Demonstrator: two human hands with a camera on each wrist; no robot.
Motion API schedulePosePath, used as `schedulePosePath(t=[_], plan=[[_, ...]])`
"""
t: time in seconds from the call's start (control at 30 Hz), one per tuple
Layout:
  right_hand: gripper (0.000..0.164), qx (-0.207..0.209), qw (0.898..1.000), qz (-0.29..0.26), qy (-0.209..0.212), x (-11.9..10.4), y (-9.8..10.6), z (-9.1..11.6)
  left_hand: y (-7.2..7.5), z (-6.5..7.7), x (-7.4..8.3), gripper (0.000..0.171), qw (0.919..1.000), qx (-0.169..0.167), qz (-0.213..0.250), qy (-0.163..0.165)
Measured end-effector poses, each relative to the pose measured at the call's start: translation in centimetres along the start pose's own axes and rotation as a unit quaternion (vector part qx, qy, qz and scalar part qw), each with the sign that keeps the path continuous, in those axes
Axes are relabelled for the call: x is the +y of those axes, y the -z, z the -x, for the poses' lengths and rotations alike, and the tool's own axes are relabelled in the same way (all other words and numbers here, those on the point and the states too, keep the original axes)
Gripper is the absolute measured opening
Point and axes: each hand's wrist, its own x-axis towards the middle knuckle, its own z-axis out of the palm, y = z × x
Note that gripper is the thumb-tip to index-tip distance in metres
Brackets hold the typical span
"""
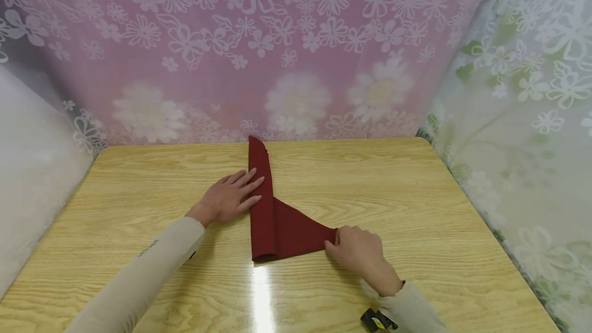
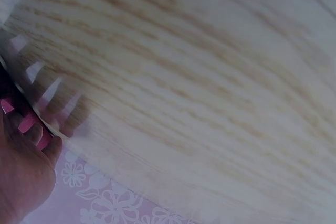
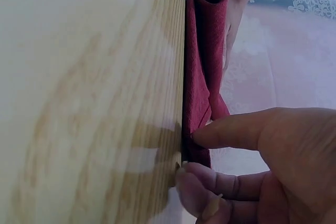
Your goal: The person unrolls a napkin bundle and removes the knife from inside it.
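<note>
A dark red cloth [image 1: 298, 230] lies on the table, its left part rolled into a long tube and its right part tapering to a flat pointed flap. My left hand [image 1: 227, 198] rests on the rolled part with fingers spread and nearly straight. At the tip of the flap, my right hand [image 1: 358, 251] pinches the corner between thumb and curled fingers. The right wrist view shows the cloth [image 3: 202, 51] end-on, its roll hollow, with the right thumb [image 3: 236, 129] pressed on the flap. In the left wrist view only part of the left hand [image 2: 26, 177] shows, at the lower left.
The wood-grain table [image 1: 176, 281] reflects a bright light strip near its front. A pink flowered curtain [image 1: 222, 66] hangs along the back edge, with a pale flowered sheet [image 1: 522, 132] at the right. Below the right wrist is a small black device [image 1: 376, 320].
</note>
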Motion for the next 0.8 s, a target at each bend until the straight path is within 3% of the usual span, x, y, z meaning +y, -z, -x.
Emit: schedulePosePath(t=[0.33, 0.8], plan=[[0.042, 0.001, 1.000, 0.002, -0.007, 0.33, 0.47, -0.11, 0.13, 0.08, 0.15, 0.061, 1.0000, -0.005, -0.005, 0.003], [0.034, 0.014, 0.998, -0.051, 0.033, 0.80, 0.32, -0.31, 0.69, 0.13, 0.72, 0.060, 0.9999, -0.006, -0.011, 0.010]])
